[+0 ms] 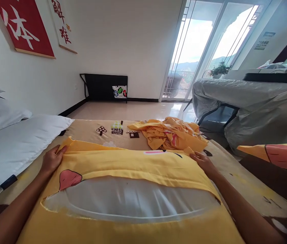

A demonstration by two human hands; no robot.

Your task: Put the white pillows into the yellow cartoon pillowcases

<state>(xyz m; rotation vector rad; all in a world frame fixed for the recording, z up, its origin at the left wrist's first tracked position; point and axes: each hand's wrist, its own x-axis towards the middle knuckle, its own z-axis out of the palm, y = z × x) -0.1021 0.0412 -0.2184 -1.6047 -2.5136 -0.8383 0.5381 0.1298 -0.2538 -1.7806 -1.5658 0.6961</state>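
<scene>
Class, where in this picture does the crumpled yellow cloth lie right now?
In the head view, the crumpled yellow cloth lies on the patterned blanket, a little right of centre, just beyond the yellow pillowcase and close to the right hand.

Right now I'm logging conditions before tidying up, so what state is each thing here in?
Yellow pillowcase: slit gaping open
White pillow insert: inside, partly exposed through the slit
Left hand: closed on a pillowcase corner
Right hand: closed on the opposite corner
Yellow cloth: crumpled in a heap
Plastic sheeting: draped, wrinkled
Red scroll: hanging unrolled
</scene>
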